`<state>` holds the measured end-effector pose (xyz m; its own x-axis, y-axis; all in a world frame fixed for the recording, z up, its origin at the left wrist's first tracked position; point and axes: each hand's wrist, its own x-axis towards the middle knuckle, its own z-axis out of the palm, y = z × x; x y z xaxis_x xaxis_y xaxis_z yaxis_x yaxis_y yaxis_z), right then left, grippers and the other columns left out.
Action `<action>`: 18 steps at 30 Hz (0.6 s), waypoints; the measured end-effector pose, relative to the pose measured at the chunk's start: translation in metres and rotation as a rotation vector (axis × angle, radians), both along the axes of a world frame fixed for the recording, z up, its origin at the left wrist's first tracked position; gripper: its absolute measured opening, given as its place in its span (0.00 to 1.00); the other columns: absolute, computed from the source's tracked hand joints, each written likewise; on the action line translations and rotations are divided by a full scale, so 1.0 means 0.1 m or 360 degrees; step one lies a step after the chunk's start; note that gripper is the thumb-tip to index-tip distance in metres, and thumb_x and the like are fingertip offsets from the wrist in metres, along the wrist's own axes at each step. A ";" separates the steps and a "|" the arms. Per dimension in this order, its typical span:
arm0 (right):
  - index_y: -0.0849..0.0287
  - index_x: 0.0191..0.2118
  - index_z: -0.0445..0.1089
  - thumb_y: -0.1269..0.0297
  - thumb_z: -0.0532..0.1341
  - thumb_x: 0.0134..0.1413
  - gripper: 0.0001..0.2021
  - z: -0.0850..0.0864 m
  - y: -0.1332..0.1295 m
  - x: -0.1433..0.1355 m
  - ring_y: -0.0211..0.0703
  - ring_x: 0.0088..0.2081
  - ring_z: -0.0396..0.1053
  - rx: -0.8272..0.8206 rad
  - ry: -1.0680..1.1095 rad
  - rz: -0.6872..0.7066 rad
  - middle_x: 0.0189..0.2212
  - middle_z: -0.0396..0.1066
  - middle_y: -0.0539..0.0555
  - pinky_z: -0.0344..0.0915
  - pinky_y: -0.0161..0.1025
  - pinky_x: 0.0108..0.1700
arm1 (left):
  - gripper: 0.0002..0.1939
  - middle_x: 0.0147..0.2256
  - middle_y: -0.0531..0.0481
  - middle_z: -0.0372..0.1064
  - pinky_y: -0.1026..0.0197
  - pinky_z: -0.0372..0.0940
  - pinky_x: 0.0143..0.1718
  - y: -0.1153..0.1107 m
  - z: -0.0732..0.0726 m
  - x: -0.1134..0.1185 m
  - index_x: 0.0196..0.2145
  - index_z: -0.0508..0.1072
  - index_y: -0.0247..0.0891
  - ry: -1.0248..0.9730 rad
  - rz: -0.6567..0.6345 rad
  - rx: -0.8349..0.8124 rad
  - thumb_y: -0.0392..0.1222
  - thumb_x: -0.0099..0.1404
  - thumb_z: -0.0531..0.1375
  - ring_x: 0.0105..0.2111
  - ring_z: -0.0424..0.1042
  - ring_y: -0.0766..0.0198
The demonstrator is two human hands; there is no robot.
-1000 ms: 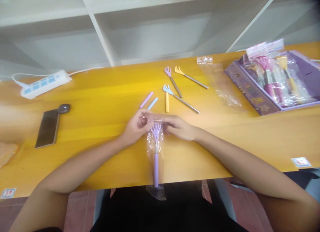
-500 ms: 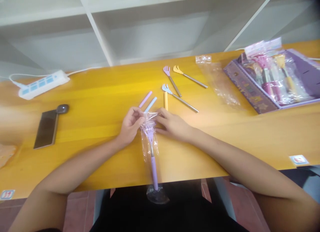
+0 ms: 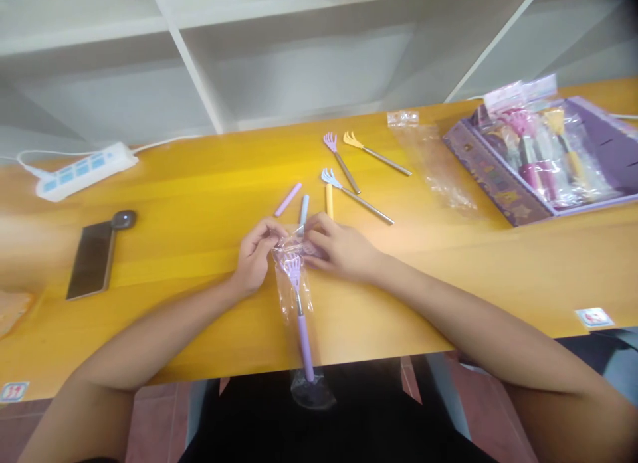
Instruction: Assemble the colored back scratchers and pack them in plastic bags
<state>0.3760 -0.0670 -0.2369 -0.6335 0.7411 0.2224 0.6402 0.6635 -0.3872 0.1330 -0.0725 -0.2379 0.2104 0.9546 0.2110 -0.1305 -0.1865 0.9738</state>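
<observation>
While the left hand [image 3: 255, 256] and right hand [image 3: 345, 249] pinch opposite sides of the clear, crinkled plastic sleeve [image 3: 286, 310] near its top, the purple claw-headed back scratcher [image 3: 305, 347] with a silvery shaft lies inside, its handle end past the near edge of the yellow-brown wooden worktop [image 3: 199, 244]. The film looks light, limp and slippery, the scratcher stiff, its thin prongs likely fragile; the thick handle should give the surest hold.
</observation>
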 end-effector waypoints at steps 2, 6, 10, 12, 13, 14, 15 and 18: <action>0.59 0.49 0.70 0.45 0.64 0.71 0.20 0.01 0.00 0.03 0.46 0.40 0.70 -0.0015 0.0019 -0.0057 0.57 0.68 0.63 0.68 0.43 0.40 | 0.07 0.36 0.50 0.71 0.58 0.62 0.38 0.00 0.00 0.00 0.39 0.79 0.41 0.0000 -0.0016 -0.0012 0.38 0.74 0.60 0.35 0.67 0.61; 0.58 0.51 0.68 0.49 0.68 0.67 0.20 0.03 -0.01 0.03 0.50 0.43 0.72 -0.0031 0.0083 -0.0130 0.53 0.72 0.62 0.69 0.45 0.42 | 0.07 0.36 0.49 0.70 0.59 0.62 0.36 0.00 -0.01 0.00 0.39 0.78 0.41 0.0010 -0.0030 -0.0037 0.39 0.74 0.59 0.34 0.66 0.61; 0.58 0.53 0.69 0.58 0.67 0.69 0.14 0.03 -0.01 0.05 0.48 0.43 0.73 -0.0089 0.0212 -0.0088 0.50 0.75 0.60 0.69 0.44 0.45 | 0.06 0.35 0.51 0.68 0.59 0.62 0.33 -0.01 -0.01 0.00 0.40 0.77 0.41 0.0021 -0.0089 -0.0097 0.41 0.74 0.60 0.31 0.64 0.63; 0.58 0.53 0.70 0.59 0.68 0.68 0.14 0.03 0.01 0.08 0.46 0.42 0.73 -0.0167 0.0283 -0.0090 0.48 0.76 0.59 0.69 0.43 0.44 | 0.04 0.36 0.51 0.69 0.60 0.62 0.33 0.00 0.01 0.00 0.42 0.76 0.41 0.0038 -0.0144 -0.0082 0.41 0.73 0.61 0.30 0.64 0.64; 0.58 0.53 0.70 0.59 0.68 0.68 0.14 0.03 0.02 0.09 0.46 0.42 0.74 -0.0210 0.0322 -0.0095 0.48 0.76 0.59 0.69 0.42 0.44 | 0.03 0.37 0.51 0.69 0.60 0.62 0.34 0.00 0.01 0.01 0.42 0.76 0.41 0.0050 -0.0167 -0.0053 0.41 0.72 0.63 0.31 0.64 0.64; 0.58 0.53 0.70 0.59 0.69 0.68 0.15 0.03 0.03 0.11 0.46 0.42 0.74 -0.0247 0.0363 -0.0096 0.48 0.76 0.58 0.69 0.42 0.44 | 0.04 0.38 0.51 0.70 0.60 0.63 0.36 0.00 0.02 0.01 0.43 0.76 0.41 0.0065 -0.0184 -0.0017 0.40 0.71 0.64 0.32 0.65 0.64; 0.58 0.53 0.70 0.59 0.70 0.67 0.15 0.03 0.03 0.12 0.46 0.43 0.74 -0.0274 0.0399 -0.0090 0.48 0.75 0.59 0.70 0.42 0.45 | 0.05 0.38 0.51 0.70 0.60 0.64 0.38 0.00 0.03 0.02 0.43 0.75 0.41 0.0076 -0.0196 0.0021 0.40 0.70 0.65 0.34 0.66 0.63; 0.58 0.54 0.71 0.58 0.71 0.66 0.17 0.03 0.04 0.15 0.48 0.46 0.74 -0.0303 0.0438 -0.0093 0.51 0.74 0.60 0.72 0.44 0.48 | 0.06 0.37 0.51 0.69 0.60 0.65 0.40 0.00 0.05 0.05 0.42 0.74 0.40 0.0085 -0.0206 0.0088 0.41 0.69 0.66 0.37 0.68 0.61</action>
<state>0.3913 -0.0633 -0.2337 -0.5241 0.8191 0.2333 0.5291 0.5278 -0.6644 0.1383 -0.0722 -0.2332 0.3432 0.9060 0.2477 -0.1053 -0.2250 0.9687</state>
